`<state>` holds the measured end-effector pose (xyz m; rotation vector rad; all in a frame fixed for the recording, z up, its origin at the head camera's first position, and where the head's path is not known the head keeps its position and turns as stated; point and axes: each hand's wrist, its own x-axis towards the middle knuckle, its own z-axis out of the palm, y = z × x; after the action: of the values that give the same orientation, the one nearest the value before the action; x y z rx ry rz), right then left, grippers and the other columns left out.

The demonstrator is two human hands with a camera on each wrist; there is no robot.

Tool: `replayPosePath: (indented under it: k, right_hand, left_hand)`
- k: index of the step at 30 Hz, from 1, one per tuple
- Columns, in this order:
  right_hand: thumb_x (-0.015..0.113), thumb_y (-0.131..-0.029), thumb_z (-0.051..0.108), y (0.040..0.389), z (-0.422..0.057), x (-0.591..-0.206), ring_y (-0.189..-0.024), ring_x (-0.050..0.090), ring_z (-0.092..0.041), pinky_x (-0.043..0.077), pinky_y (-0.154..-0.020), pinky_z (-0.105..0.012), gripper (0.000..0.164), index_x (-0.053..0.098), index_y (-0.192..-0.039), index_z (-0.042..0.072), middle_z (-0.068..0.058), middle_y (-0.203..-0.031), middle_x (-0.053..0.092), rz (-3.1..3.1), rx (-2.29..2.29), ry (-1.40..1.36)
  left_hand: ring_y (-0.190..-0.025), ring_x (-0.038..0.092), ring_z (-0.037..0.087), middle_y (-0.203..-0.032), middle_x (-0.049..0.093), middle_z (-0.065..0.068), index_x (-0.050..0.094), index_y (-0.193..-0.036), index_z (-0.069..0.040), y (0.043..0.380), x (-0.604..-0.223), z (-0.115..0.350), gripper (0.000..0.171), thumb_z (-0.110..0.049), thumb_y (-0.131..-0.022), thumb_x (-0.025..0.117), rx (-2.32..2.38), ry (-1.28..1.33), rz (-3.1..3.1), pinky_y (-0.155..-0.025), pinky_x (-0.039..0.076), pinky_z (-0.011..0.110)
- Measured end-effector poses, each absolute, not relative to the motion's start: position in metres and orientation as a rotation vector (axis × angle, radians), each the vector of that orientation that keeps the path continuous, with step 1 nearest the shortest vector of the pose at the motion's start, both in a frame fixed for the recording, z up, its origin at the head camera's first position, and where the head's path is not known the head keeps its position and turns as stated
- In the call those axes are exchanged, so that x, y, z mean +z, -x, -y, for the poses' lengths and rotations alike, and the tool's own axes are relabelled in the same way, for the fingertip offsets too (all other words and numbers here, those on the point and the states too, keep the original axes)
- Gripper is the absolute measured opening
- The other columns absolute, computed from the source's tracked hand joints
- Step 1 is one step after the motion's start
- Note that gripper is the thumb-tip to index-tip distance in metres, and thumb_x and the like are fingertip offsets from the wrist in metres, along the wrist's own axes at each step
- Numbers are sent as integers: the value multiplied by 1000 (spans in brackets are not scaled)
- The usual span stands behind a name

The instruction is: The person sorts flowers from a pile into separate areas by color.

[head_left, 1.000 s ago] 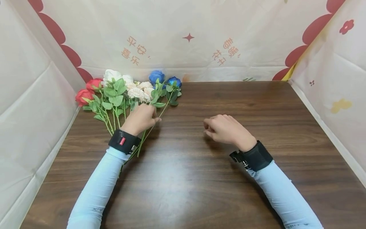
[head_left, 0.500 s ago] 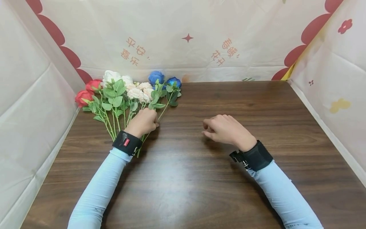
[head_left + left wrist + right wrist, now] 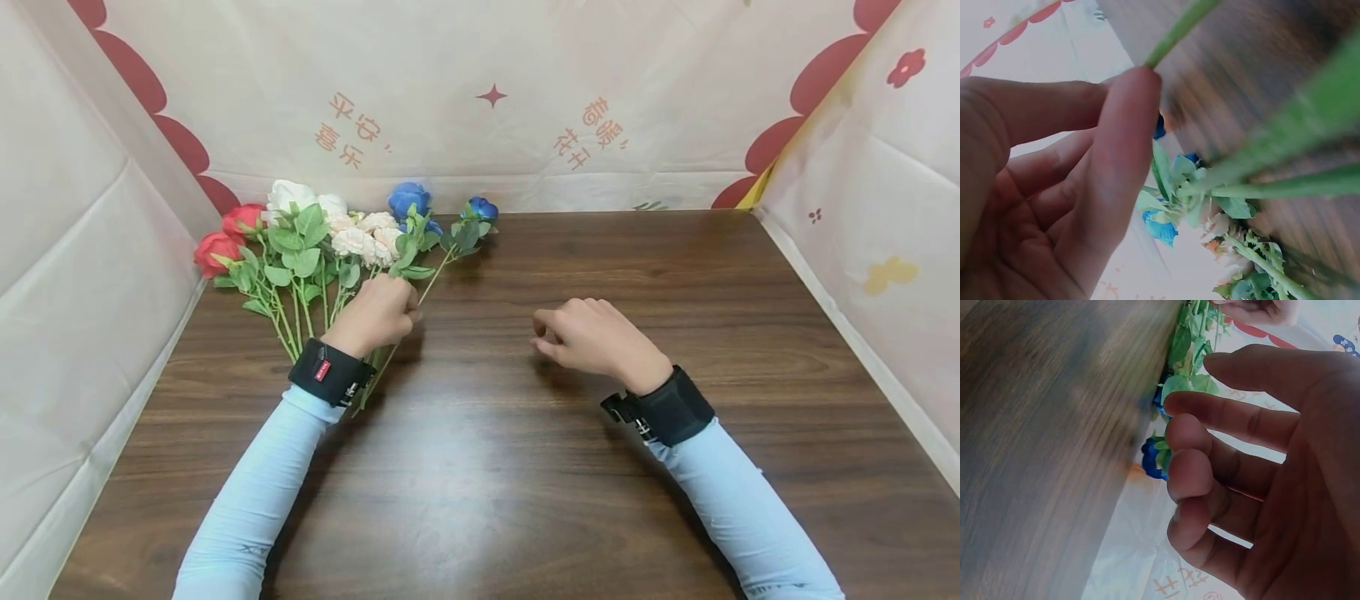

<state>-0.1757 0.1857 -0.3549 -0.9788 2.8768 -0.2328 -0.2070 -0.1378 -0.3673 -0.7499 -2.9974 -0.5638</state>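
Observation:
In the head view my left hand (image 3: 372, 315) is over the stems at the left of the table. Its thumb and finger pinch the green stem (image 3: 1180, 32) of a blue artificial rose (image 3: 482, 208), as the left wrist view shows. That rose leans out to the right of another blue rose (image 3: 408, 198). Beneath and beside the hand lie pale pink flowers (image 3: 363, 242), white roses (image 3: 291, 197) and red roses (image 3: 219, 252), their lower stems partly hidden by my wrist. Farther right, my right hand (image 3: 600, 343) hovers with loosely curled fingers and holds nothing.
The brown wooden table (image 3: 480, 500) spreads under both arms. A pale printed cloth (image 3: 495, 50) rises behind it, and more cloth walls stand at the left and right sides. The flower heads lie close to the back cloth.
The blue rose in my left hand has shifted right, away from the other blue flower, and its stem has swung with it. My right hand has stayed in place.

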Motion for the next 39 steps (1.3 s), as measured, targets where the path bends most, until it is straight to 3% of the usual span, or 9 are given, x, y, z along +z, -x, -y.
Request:
replayPosePath:
  k: [5,8,11,15,21,27,31,34,39]
  right_hand:
    - [67,-100,28,176,-186,-355,-57,52,-8,41,-54,-26,13,72,-103,16,8,-70,63,-2874,-231,973]
    - [67,-100,28,176,-186,-356,-57,53,-8,41,-54,-27,12,71,-103,17,9,-69,63,-2874,-234,973]
    - [67,-100,27,176,-185,-357,-56,51,-7,40,-53,-26,12,72,-103,17,9,-68,61,-2870,-256,985]
    - [68,-100,30,176,-183,-358,-55,49,-5,41,-53,-25,13,74,-106,19,11,-67,60,-2821,-427,1034]
    - [65,-103,34,173,-173,-357,-62,56,-6,46,-58,-26,21,74,-115,19,11,-75,66,-2742,-759,1082]
    - [59,-107,32,168,-161,-365,-71,70,-20,55,-63,-30,33,64,-135,15,-7,-87,76,-2632,-1117,949]
    - [54,-109,30,163,-150,-371,-87,75,-37,63,-74,-46,41,56,-145,10,-19,-106,77,-2429,-1433,787]
    - [52,-109,24,159,-144,-371,-91,74,-43,64,-75,-49,39,57,-143,4,-22,-110,75,-2291,-1601,717]
    - [52,-108,20,155,-137,-367,-91,75,-37,64,-74,-38,33,64,-130,-1,-23,-108,74,-2183,-1752,636]
  left_hand:
    - [-54,56,14,-55,58,-5,73,-73,-7,203,-361,136,21,-10,-94,69,-683,708,2985,-62,50,34]
    - [-52,64,13,-61,70,0,78,-92,-2,201,-357,134,15,-13,-96,69,-809,675,3000,-65,55,36]
    - [-50,67,12,-72,77,7,78,-98,-1,200,-355,132,16,-15,-98,69,-934,662,3019,-62,56,34]
    - [-53,71,13,-87,80,14,76,-100,-2,197,-352,127,16,-16,-98,70,-1094,683,3026,-56,57,31]
    - [-55,72,18,-80,78,10,75,-98,-6,188,-344,118,10,-15,-97,71,-1251,767,2977,-59,60,30]
    - [-54,71,15,-76,77,7,75,-100,-4,179,-343,106,11,-13,-97,71,-1385,805,2909,-55,60,33]
    - [-53,71,15,-76,77,10,75,-98,-5,174,-346,97,10,-14,-98,70,-1452,858,2882,-55,61,38]
    - [-53,71,18,-75,77,10,75,-96,-5,170,-348,91,10,-12,-98,69,-1512,899,2841,-57,62,45]
    - [-52,71,24,-76,77,13,75,-94,-4,166,-350,83,9,-9,-98,69,-1616,927,2754,-56,61,51]
